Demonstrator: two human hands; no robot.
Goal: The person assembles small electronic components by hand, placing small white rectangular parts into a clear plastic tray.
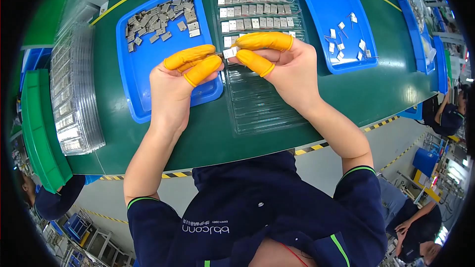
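Yellow finger cots cover the thumb and finger of both hands, which meet above the clear blister tray [260, 113]. Between the fingertips of my right hand [287, 66] is a small silver USB connector [230, 52], held in a pinch. My left hand [180, 74] is closed in a pinch at the connector's left end; whatever lies between its fingertips is too small to make out. Rows of silver connectors [255, 10] fill the far part of the blister tray, while its near slots show bare plastic. My fingers hide part of the middle rows.
A blue tray [136, 84] at left holds a heap of metal connector shells [161, 17]. Another blue tray [319, 12] at right has several small white parts with pins [341, 46]. Stacked clear blister trays [74, 94] and a green bin [42, 128] stand far left. Other people sit nearby.
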